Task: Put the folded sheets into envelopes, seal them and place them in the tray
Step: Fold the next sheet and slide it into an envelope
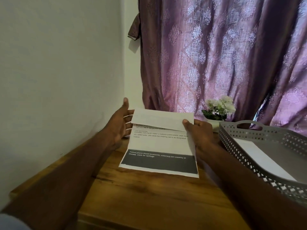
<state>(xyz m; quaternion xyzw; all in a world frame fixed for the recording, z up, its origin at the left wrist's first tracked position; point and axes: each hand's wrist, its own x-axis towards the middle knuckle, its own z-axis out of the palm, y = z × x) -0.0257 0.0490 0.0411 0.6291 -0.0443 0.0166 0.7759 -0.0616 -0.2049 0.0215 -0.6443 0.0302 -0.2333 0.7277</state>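
Right hand (199,135) grip pinches the printed sheet (159,146) at its right edge, thumb on the folded-over top flap; left hand (120,123) is flat-fingered, supporting the left edge. Sheet is above the wooden counter (149,196), with a grey perforated tray (249,135) just right holding a white envelope (259,156).

1. It looked like a room in a home: a patterned purple curtain (224,60) hung beside a plain white wall (58,63).
2. A small flower pot (217,110) stood on the wooden table (149,196).
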